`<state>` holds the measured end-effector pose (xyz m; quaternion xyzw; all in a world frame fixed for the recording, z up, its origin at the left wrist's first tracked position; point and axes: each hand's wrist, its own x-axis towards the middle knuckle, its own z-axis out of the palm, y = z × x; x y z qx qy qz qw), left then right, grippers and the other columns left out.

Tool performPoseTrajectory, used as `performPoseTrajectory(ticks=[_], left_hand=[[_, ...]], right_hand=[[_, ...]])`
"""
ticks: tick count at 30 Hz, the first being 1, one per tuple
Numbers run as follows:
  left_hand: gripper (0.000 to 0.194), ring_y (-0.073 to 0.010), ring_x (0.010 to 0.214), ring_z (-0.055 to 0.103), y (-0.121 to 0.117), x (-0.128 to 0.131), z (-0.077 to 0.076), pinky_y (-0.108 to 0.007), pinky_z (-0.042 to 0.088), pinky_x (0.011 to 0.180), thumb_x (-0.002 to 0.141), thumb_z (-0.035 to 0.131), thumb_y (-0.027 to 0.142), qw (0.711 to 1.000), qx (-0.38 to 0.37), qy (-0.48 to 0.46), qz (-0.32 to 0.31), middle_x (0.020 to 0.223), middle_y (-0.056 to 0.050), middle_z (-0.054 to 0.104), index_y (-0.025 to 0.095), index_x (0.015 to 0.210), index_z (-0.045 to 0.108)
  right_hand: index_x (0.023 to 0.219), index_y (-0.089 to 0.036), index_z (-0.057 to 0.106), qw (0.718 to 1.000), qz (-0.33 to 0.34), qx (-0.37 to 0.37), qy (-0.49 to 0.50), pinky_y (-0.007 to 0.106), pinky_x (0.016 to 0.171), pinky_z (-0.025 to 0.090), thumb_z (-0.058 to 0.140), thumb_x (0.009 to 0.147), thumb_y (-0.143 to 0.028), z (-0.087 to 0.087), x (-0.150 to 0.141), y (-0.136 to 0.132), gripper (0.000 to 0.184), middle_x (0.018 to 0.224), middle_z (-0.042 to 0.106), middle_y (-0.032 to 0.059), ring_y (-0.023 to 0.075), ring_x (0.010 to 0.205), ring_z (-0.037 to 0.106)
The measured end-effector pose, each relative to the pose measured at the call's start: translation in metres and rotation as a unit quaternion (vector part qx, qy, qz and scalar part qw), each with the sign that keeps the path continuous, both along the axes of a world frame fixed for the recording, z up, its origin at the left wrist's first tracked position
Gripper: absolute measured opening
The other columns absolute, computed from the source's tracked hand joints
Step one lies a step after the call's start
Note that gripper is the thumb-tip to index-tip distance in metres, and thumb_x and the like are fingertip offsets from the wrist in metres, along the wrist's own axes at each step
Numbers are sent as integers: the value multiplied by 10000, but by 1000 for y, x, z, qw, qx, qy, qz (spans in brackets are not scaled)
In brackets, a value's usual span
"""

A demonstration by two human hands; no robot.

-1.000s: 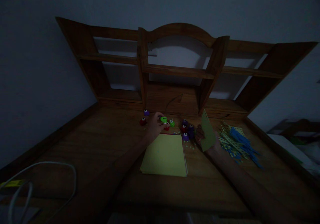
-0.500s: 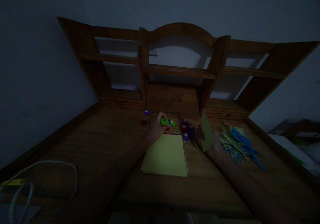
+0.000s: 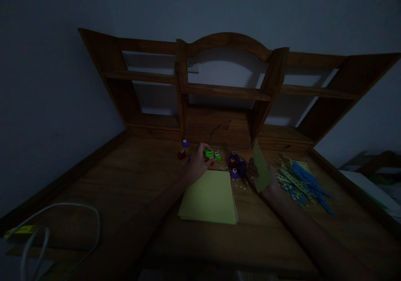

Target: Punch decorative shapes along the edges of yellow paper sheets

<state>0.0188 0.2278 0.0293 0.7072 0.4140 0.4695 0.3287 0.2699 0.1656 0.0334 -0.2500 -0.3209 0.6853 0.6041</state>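
Note:
My left hand [image 3: 198,164] is closed around a green craft punch [image 3: 209,153], with its thumb and fingertips on it. Another green punch [image 3: 217,156] stands just right of it, and part of a red one shows below the fingers. In my right hand [image 3: 267,185] is a yellow sheet of paper [image 3: 262,170], held upright with small holes along its top edge. Beside that hand, to the left, several purple and red punches [image 3: 232,162] cluster together. A stack of yellow paper [image 3: 209,197] lies in front of my left hand.
Punched strips of blue paper [image 3: 308,182] and yellow paper [image 3: 286,176] are heaped at the right. Tiny paper bits [image 3: 240,185] dot the desk [image 3: 125,176]. A wooden shelf unit [image 3: 225,89] rises behind; a white cable [image 3: 97,226] loops at the lower left.
The view has shifted slightly, so everything sits a little lower and further right. The green punch appears turned a bit in my left hand. My right hand keeps its hold on the sheet.

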Motion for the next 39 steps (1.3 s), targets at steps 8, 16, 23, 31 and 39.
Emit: performPoseTrajectory(ticks=[8, 16, 23, 31, 39], left_hand=[[437, -136, 784, 641, -1, 1, 2, -231, 489, 651, 751, 683, 298, 1000, 7, -3, 8, 962, -7, 604, 239, 1077, 398], [492, -160, 837, 629, 0, -1, 1, -274, 514, 724, 779, 655, 271, 998, 37, 52, -2, 1066, -31, 611, 267, 1236, 472], [323, -188, 995, 582, 2, -3, 0, -303, 495, 833, 796, 583, 150, 992, 84, 84, -43, 1109, -33, 595, 249, 1104, 596], [390, -190, 1054, 559, -4, -5, 8, -320, 451, 918, 808, 498, 73, 987, 115, 101, -56, 1120, -37, 587, 256, 1133, 612], [448, -207, 961, 583, -11, -2, 14, -324, 456, 874, 847, 569, 287, 994, 57, 90, -11, 1135, -49, 596, 252, 1286, 489]], right_hand=[[662, -195, 539, 999, -2, -46, 24, 234, 368, 379, 531, 709, -212, 3, -2, -1, 51, 489, 421, -32, 104, 400, 363], [710, -186, 564, 998, -8, -57, 26, 238, 368, 385, 524, 708, -219, 1, 0, -1, 52, 521, 479, -17, 113, 423, 414], [705, -191, 558, 998, -16, -50, 18, 242, 368, 386, 520, 713, -228, 4, -2, -2, 54, 513, 450, -19, 113, 406, 383], [704, -195, 531, 997, -38, -63, -13, 217, 381, 400, 521, 689, -224, 8, -6, -4, 34, 506, 457, -29, 106, 407, 422], [691, -184, 555, 996, -38, -72, -29, 218, 347, 372, 513, 669, -207, 4, -6, -2, 53, 488, 497, -17, 111, 388, 437]])
